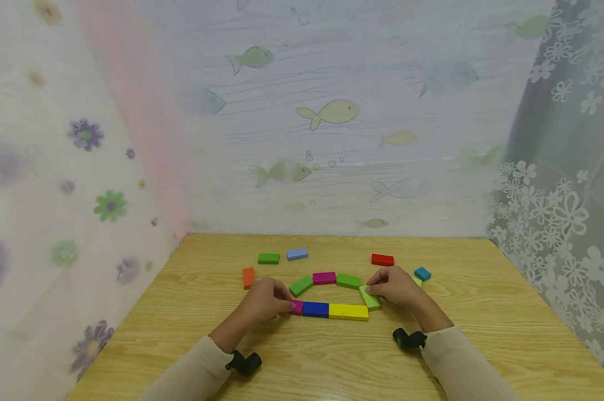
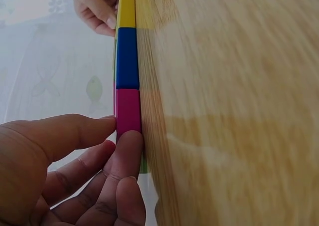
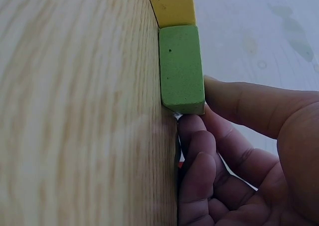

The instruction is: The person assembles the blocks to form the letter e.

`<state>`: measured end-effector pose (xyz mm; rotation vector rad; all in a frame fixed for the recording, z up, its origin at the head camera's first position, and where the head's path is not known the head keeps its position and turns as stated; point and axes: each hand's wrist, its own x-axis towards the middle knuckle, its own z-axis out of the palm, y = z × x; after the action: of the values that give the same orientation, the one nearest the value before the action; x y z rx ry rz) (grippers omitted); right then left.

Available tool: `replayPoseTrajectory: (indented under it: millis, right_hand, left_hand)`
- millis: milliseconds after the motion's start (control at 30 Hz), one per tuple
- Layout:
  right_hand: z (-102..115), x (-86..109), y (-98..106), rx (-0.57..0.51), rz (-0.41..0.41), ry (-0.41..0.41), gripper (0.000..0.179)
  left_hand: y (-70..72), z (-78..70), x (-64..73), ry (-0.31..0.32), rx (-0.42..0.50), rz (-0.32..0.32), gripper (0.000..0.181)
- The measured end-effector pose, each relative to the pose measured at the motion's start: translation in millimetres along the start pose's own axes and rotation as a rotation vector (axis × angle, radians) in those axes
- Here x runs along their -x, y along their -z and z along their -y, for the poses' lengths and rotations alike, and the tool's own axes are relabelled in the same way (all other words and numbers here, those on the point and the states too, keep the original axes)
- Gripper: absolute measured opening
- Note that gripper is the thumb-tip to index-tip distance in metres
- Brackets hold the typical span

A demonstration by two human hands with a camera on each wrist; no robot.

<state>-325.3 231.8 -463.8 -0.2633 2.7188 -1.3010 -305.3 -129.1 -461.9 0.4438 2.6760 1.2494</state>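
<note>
My left hand (image 1: 267,301) pinches a magenta block (image 2: 128,109) between thumb and fingers, at the left end of a straight row. Beside it in that row lie a dark blue block (image 1: 316,309) and a yellow block (image 1: 349,312), end to end. At the row's right end, my right hand (image 1: 397,287) grips a light green block (image 1: 369,299), set slantwise with its near end by the yellow one. Behind the row, a green block (image 1: 301,285), a second magenta block (image 1: 324,278) and another green block (image 1: 349,281) form an arc.
Farther out on the wooden table (image 1: 332,362) lie loose blocks: orange (image 1: 249,278), green (image 1: 268,259), pale blue (image 1: 297,254), red (image 1: 383,260) and small blue (image 1: 423,273). Another light green piece (image 1: 417,281) is partly hidden behind the right hand. A fish-patterned curtain (image 1: 327,184) hangs behind.
</note>
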Motion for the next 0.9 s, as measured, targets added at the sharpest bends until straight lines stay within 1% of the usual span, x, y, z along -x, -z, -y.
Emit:
replayPoseTrajectory:
  millis: [233, 400, 700, 900]
  right_hand:
    - [0.0, -0.5, 0.0, 0.009, -0.001, 0.001, 0.015]
    - [0.1, -0.1, 0.2, 0.007, 0.001, -0.002, 0.015]
    - [-0.2, 0.6, 0.6, 0.002, 0.004, -0.005, 0.016]
    - [-1.2, -0.1, 1.3, 0.012, 0.001, -0.004, 0.016]
  left_hand:
    - [-0.8, 0.0, -0.8, 0.011, 0.012, -0.005, 0.009]
    - [-0.9, 0.2, -0.5, 0.006, 0.014, -0.007, 0.01]
    - [-1.7, -0.6, -0.8, 0.013, 0.044, 0.013, 0.011]
    - [-1.5, -2.1, -0.6, 0.015, 0.044, 0.014, 0.011]
